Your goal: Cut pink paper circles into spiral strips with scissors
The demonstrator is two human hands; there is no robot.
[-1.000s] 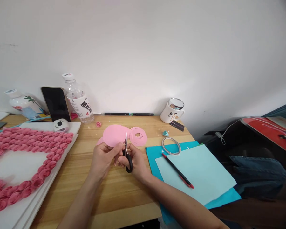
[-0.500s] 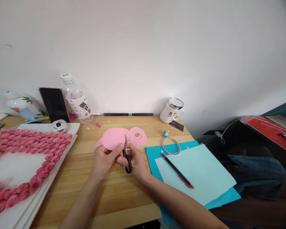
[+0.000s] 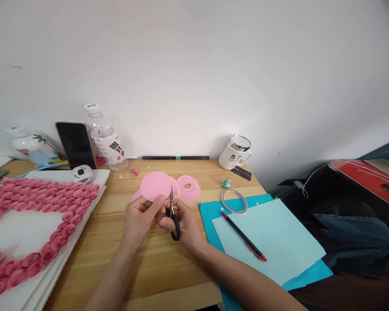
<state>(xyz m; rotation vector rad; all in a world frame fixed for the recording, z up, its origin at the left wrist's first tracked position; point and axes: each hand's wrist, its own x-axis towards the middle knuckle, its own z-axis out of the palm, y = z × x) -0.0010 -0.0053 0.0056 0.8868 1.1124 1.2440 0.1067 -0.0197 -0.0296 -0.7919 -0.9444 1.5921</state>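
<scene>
Pinching the pink paper disc (image 3: 153, 185) at its near edge, the left hand (image 3: 136, 221) holds it just above the bench (image 3: 149, 263), fingers closed on the paper. The right hand (image 3: 187, 223) grips black-handled scissors (image 3: 173, 214), blades pointing away into the disc. Both forearms extend forward. Pale blue sheets (image 3: 272, 237) lie right, a board of pink paper roses (image 3: 35, 203) left. A white wall (image 3: 194, 65) backs the bench.
</scene>
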